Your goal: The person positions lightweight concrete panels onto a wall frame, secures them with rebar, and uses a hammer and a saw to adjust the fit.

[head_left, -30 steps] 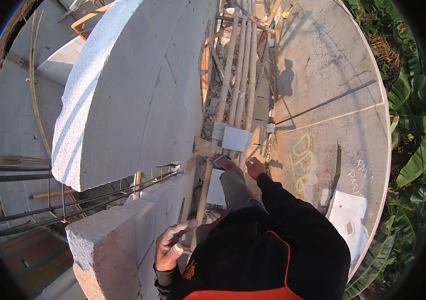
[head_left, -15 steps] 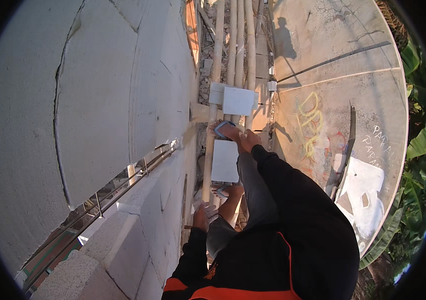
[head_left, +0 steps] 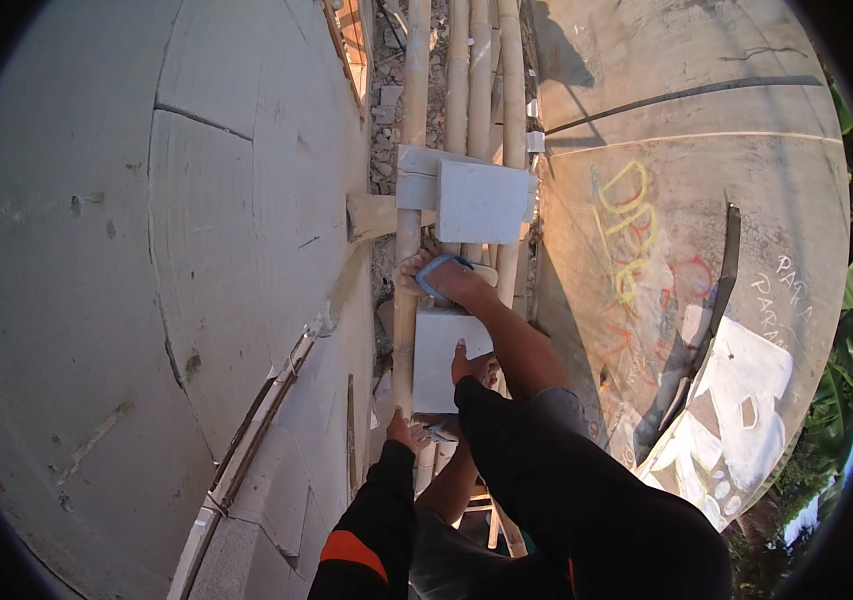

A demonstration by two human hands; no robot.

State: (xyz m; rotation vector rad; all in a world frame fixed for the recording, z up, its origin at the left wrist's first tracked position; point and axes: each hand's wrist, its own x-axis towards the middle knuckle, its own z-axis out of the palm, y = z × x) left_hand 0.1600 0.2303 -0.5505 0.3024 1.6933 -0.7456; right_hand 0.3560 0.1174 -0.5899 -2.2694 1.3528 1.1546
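Note:
A flat, pale lightweight concrete block [head_left: 437, 370] lies on bamboo poles between my feet. My right hand [head_left: 474, 367] grips its right side, thumb on the top face and fingers at the edge. Beside its near left corner is my left hand [head_left: 405, 432], thumb and fingers apart. Whether those fingers touch the block cannot be made out. Farther ahead, a second pale block [head_left: 484, 200] rests on a grey slab [head_left: 417, 178] across the poles. My front foot [head_left: 452, 277], in a blue-strapped flip-flop, stands between the two blocks; the other foot is mostly hidden behind my hands.
Long bamboo poles [head_left: 457, 80] run ahead above rubble [head_left: 385, 150]. A grey block wall [head_left: 217, 230] rises close on the left, with a ledge and thin bars [head_left: 257, 420]. On the right stands a plastered wall [head_left: 687, 230] with painted scrawls and a dark strip.
My right hand has left my front leg and come down onto the near block's right side. My left hand stays near its lower left corner. My view has moved closer to the blocks.

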